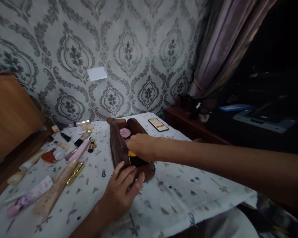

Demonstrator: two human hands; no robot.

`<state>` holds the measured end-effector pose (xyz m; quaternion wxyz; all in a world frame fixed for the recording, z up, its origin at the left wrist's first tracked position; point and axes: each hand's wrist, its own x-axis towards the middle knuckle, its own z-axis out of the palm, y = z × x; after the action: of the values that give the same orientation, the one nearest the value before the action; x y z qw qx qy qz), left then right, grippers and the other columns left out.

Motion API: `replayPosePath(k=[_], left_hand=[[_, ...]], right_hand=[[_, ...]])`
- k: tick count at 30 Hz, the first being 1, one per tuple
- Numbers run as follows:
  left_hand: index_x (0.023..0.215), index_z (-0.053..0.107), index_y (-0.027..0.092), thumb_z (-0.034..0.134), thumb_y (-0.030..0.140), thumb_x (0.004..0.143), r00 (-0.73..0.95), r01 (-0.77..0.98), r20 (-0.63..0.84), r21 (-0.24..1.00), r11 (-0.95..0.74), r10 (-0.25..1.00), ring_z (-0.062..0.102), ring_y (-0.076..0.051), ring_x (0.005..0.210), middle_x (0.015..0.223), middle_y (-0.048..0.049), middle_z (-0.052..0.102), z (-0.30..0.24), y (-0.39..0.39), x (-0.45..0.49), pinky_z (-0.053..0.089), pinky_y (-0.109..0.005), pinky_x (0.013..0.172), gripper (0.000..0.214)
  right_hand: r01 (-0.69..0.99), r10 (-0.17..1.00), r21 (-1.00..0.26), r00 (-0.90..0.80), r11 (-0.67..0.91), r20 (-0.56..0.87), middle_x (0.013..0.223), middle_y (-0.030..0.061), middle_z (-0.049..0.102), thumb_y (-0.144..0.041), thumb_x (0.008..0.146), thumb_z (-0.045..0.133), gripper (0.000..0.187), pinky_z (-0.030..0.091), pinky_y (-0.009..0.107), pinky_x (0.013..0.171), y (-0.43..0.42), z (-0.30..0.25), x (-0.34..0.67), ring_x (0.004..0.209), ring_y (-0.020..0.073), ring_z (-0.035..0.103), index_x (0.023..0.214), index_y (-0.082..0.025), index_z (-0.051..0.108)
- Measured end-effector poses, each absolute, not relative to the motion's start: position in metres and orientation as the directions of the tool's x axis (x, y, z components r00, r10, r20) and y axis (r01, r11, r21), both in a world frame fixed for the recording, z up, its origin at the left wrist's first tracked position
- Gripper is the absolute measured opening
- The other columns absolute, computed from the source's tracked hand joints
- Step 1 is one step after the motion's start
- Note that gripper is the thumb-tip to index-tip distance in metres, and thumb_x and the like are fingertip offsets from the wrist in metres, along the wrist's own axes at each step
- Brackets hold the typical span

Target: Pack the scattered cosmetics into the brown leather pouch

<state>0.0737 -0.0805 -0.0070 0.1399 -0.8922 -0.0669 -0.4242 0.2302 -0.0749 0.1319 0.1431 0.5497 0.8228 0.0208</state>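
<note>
A brown leather pouch [118, 145] lies open on the white patterned cloth [178, 201]. My left hand [121, 191] grips the pouch's near end, fingers curled over its edge. My right hand [140, 147] reaches into the open pouch from the right, fingers bent down inside and hidden. A pink round compact [125, 133] sits in the pouch's far end, and something yellow [132, 153] shows just under my right hand.
Several cosmetic tubes, lipsticks and bottles lie scattered at the left, among them a long beige tube [56, 190] and a pink tube [79, 149]. A phone [158, 124] lies behind the pouch. A wooden board [10, 112] stands at far left.
</note>
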Motion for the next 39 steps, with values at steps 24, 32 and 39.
replayPosePath(k=[24, 32, 39], left_hand=[[0.128, 0.056, 0.019, 0.037, 0.023, 0.095, 0.456, 0.507, 0.865, -0.058, -0.860, 0.211, 0.056, -0.017, 0.095, 0.088, -0.0042, 0.064, 0.011, -0.059, 0.050, 0.033, -0.041, 0.106, 0.038], [0.135, 0.050, 0.016, 0.038, 0.026, 0.096, 0.460, 0.771, 0.835, -0.208, -0.601, 0.302, 0.049, -0.025, 0.116, 0.117, -0.0123, 0.060, -0.003, -0.016, 0.008, 0.029, -0.048, 0.107, 0.042], [0.141, 0.043, 0.023, 0.043, 0.028, 0.094, 0.475, 0.869, 0.623, -0.222, -0.442, 0.622, 0.037, -0.030, 0.133, 0.140, -0.0151, 0.048, -0.019, -0.003, -0.004, 0.029, -0.059, 0.107, 0.048]], right_hand=[[0.754, 0.396, 0.142, -0.484, 0.642, 0.780, 0.118, 0.0030, 0.070, -0.007, 0.086, 0.042, 0.045, 0.051, 0.036, 0.098, -0.134, 0.025, 0.181, 0.114, 0.0196, 0.062, 0.122, -0.025, 0.062], [0.788, 0.418, -0.034, -0.289, 0.615, 0.861, 0.125, 0.0152, 0.063, -0.003, 0.087, 0.035, 0.048, 0.054, 0.040, 0.093, -0.076, -0.010, 0.126, 0.122, 0.0224, 0.054, 0.130, -0.012, 0.054], [0.788, 0.550, -0.253, -0.126, 0.561, 0.826, 0.096, 0.0129, 0.063, -0.009, 0.089, 0.036, 0.031, 0.055, 0.043, 0.080, -0.032, -0.024, 0.106, 0.093, 0.0254, 0.058, 0.106, -0.015, 0.061]])
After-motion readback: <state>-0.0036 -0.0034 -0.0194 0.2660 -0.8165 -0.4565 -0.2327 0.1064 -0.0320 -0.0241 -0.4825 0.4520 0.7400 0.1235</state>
